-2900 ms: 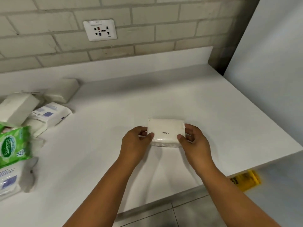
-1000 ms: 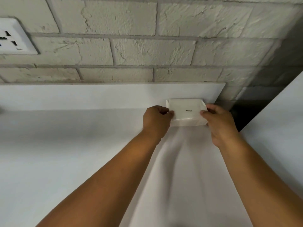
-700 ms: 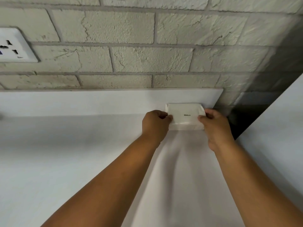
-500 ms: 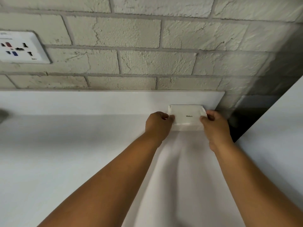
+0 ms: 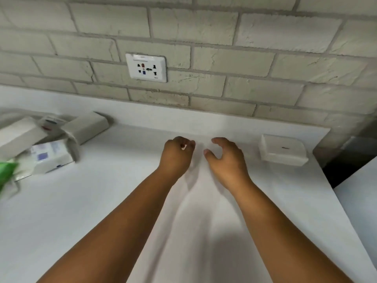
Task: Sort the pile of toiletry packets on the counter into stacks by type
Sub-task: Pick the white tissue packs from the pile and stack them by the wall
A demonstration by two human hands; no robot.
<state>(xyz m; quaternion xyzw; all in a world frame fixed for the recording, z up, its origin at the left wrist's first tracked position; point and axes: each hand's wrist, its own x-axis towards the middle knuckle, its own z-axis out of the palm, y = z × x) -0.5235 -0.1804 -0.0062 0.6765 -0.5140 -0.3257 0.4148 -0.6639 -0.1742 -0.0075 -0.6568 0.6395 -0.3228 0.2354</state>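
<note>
A plain white packet point(image 5: 283, 153) lies flat at the far right of the white table point(image 5: 102, 211), close to the raised back ledge and near the table's right corner. It sits well to the right of the right hand point(image 5: 225, 158), apart from it, with bare table between them. A small dark mark shows on its top face; what it says is too small to read.

Both hands hover over the middle of the table, side by side and a little apart. The right hand is loose, its fingers gently curved and its thumb spread out to the left, with nothing in it. The left hand point(image 5: 177, 155) has its fingers curled down and in; nothing can be seen in its grip, and a small pale spot at the fingertips is too blurred to tell what it is.

At the far left lies the pile of packets point(image 5: 40, 144). Several plain white packs lean on one another there, one long pack point(image 5: 86, 127) angled toward the back ledge. A white pack with blue printing point(image 5: 51, 157) lies at the near side of the pile. A green pack point(image 5: 6, 170) is cut off by the left edge and smeared by blur, so its label cannot be made out. The pile's left part runs out of view.

On the brick wall point(image 5: 224, 33) behind the table sits a white socket plate point(image 5: 146, 67).
</note>
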